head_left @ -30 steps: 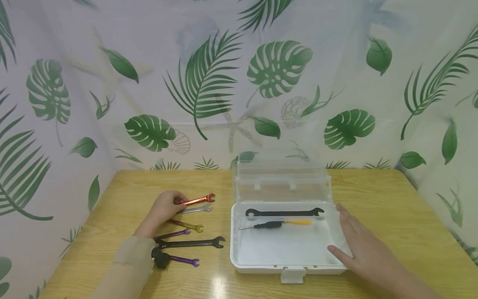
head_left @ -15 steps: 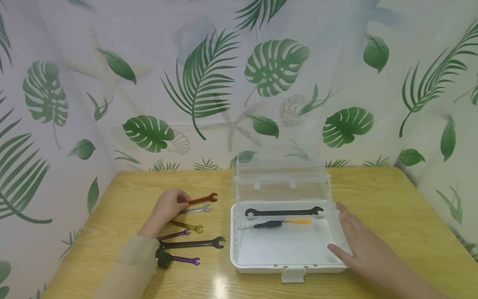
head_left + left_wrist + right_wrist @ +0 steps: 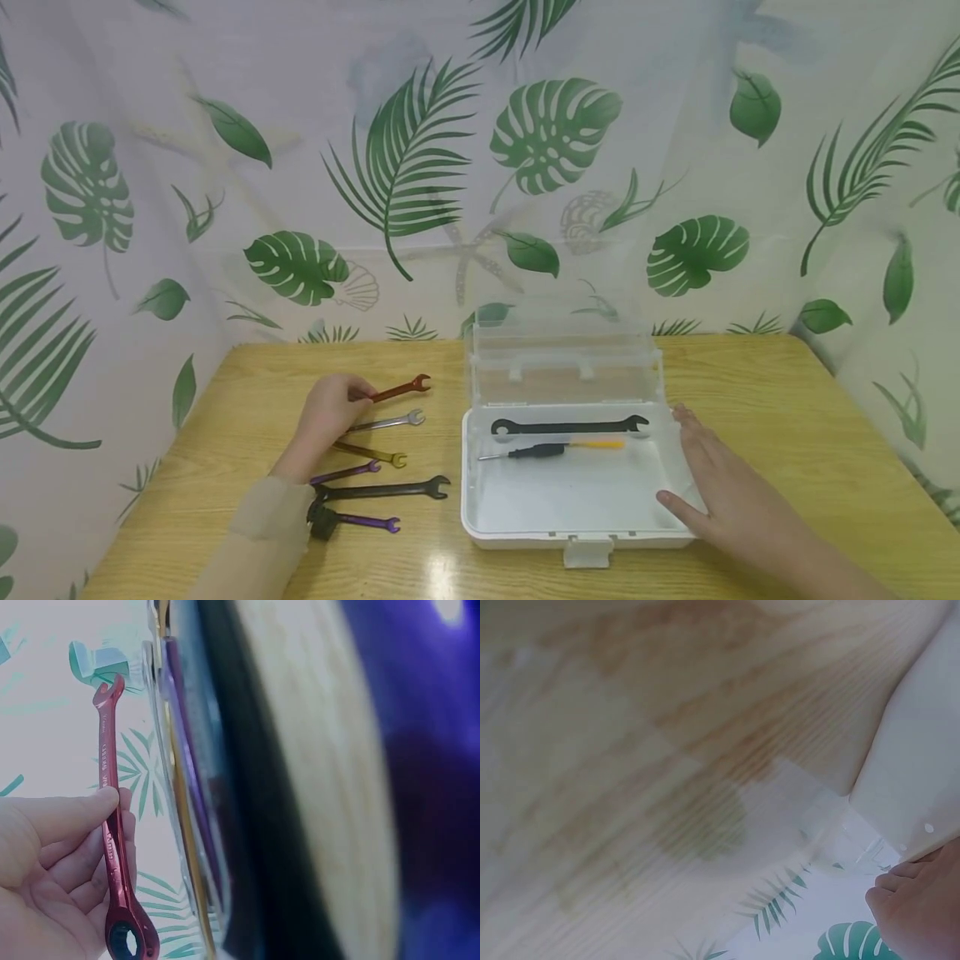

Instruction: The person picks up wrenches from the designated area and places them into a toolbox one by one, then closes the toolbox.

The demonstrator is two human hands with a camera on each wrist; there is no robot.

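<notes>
Left hand [image 3: 327, 414], left of centre in the head view, pinches a red wrench [image 3: 401, 389], thumb on the near face, fingers curled behind the shaft; grip closed to the width of the shaft; wrench's forked end points right and a bit up in the head view; left wrist view has the same wrench at left, fork at the top, ring end at the bottom, thumb around mid-shaft; cannot tell if it is clear of the table [image 3: 750, 383]; right hand [image 3: 731, 492], lower right, grasps nothing, fingers straight along the right side of a white box [image 3: 577, 504], thumb spread apart at the right rim; cannot tell how hard it presses; box right of centre, clear lid [image 3: 566, 379] up at the back; inside, a black wrench [image 3: 570, 427] at the back, a black-handled screwdriver [image 3: 538, 451] and a yellow-handled tool [image 3: 600, 445] in front of it; below the red wrench, top to bottom: silver wrench [image 3: 390, 422], gold wrench [image 3: 377, 454], purple wrench [image 3: 352, 472], large dark wrench [image 3: 390, 490], lower purple wrench [image 3: 369, 522], left ends partly hidden by the arm; leaf-print cloth [image 3: 450, 125] behind
</notes>
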